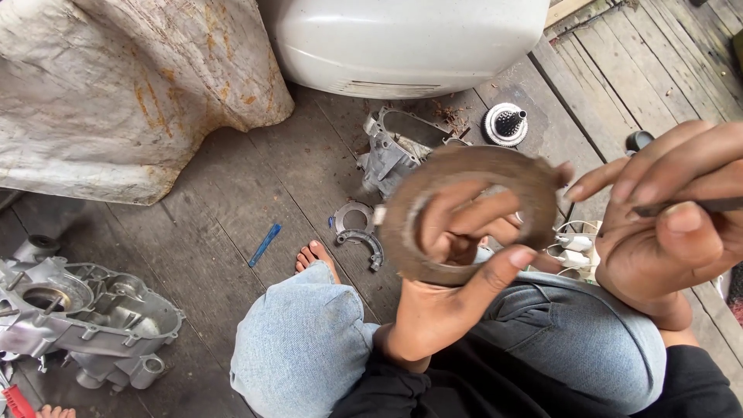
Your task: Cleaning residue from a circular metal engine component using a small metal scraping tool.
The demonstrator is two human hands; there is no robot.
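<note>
My left hand (453, 267) holds up a flat brown friction ring (464, 213), fingers through its hole and thumb on its lower rim. It is slightly blurred. My right hand (669, 224) sits just right of the ring and grips a thin dark metal tool (696, 206) between thumb and fingers, index finger reaching toward the ring's edge. My knees in light blue jeans (302, 348) are below, with a bare foot (316, 259) on the planks.
A grey engine casing (77, 310) lies at the left, another casing part (395, 151) and a toothed round part (505, 124) near the white body panel (402, 39). Curved metal shoes (357, 228), a blue pen-like stick (264, 244) and white connectors (576, 251) lie on the wooden floor.
</note>
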